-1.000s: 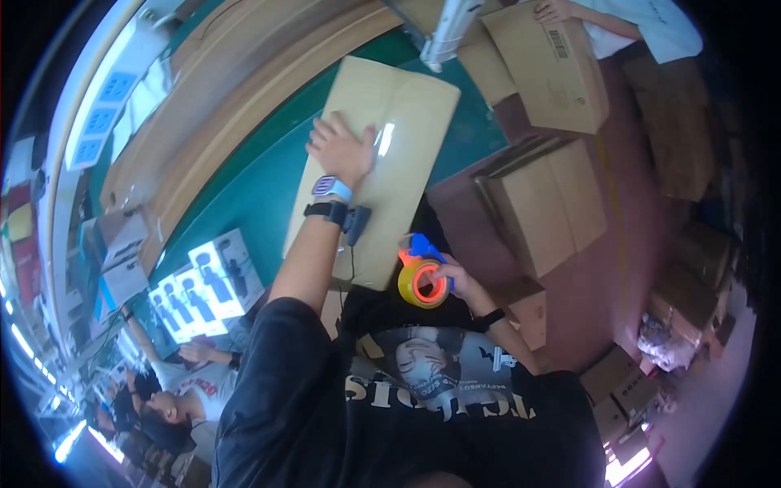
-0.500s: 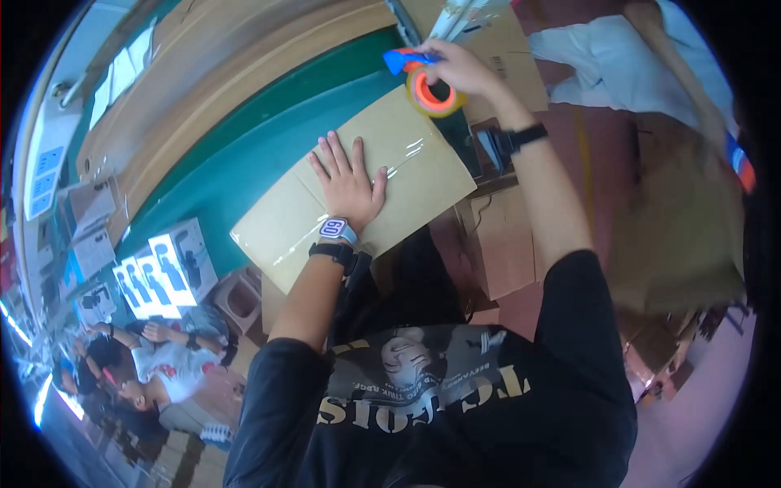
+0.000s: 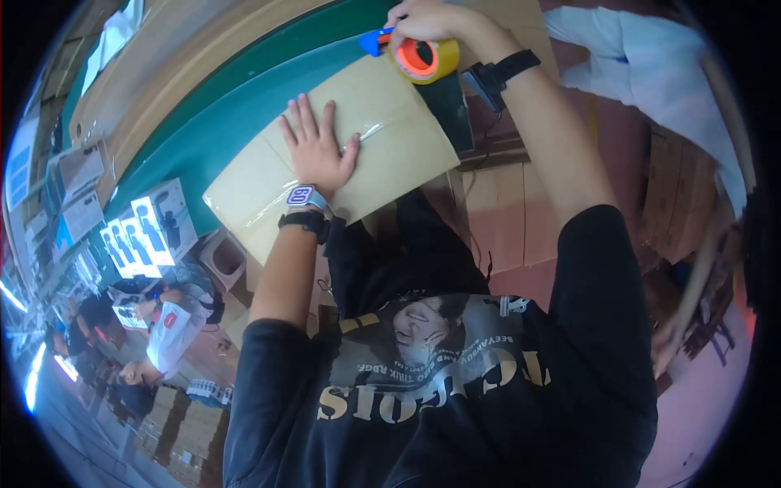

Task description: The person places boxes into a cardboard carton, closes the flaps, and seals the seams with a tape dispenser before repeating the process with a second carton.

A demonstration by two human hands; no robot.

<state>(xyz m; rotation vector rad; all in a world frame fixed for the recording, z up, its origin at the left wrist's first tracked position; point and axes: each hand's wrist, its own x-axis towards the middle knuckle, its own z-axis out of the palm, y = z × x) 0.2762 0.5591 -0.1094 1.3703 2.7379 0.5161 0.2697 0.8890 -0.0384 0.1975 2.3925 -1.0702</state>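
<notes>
Fingers spread, my left hand (image 3: 320, 154) lies flat on top of a brown cardboard box (image 3: 382, 167). A strip of clear tape runs along the middle of the box top, partly under that hand. My right hand (image 3: 427, 20) is wrapped round a tape dispenser (image 3: 377, 41) with a blue end and an orange hub. The dispenser carries a roll of yellowish packing tape (image 3: 445, 60). It is at the far right end of the box; whether it touches the cardboard I cannot tell.
The box rests on a green-topped table (image 3: 195, 154) with a wooden ledge (image 3: 163, 106) behind. Printed white boxes (image 3: 134, 236) stand at the left. A person in white (image 3: 634, 49) is at the right, another person (image 3: 172, 329) at the lower left. Cartons (image 3: 508, 215) stand below the table.
My right hand and the dispenser appear farther up and slightly left, with the roll turned more sideways. The whole view has shifted. My left hand stays flat on the box.
</notes>
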